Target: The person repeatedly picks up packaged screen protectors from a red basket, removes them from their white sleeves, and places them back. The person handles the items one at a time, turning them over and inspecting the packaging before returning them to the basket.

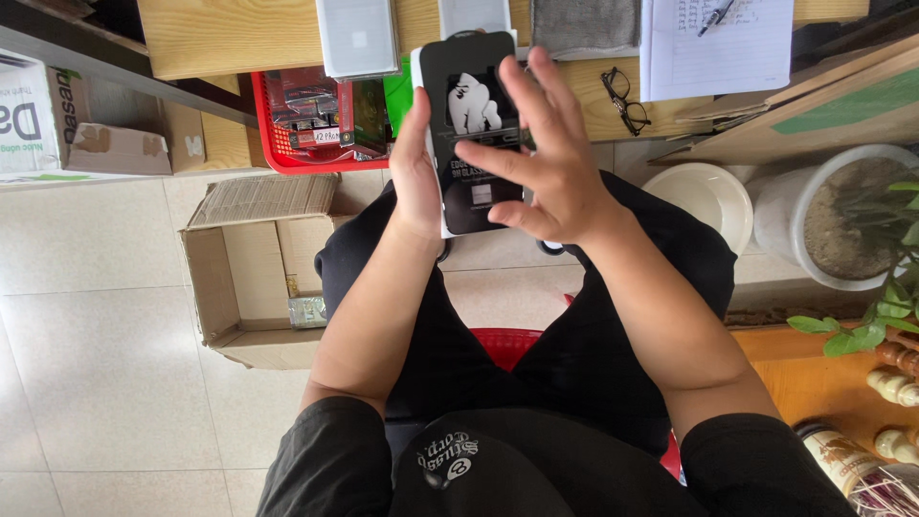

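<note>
A red stool [503,347] shows between the seated person's black-clad legs. Above the lap, the left hand [416,172] clasps the left edge of a flat black package [471,129] with a white figure, held upright. The right hand [546,158] lies spread across its front, fingers apart. Left on the floor sits an open cardboard box [251,273]; beyond, a red basket [316,120] and a wooden table [230,33]

flat black packet [471,129] with white figure, held upright above lap.
</note>
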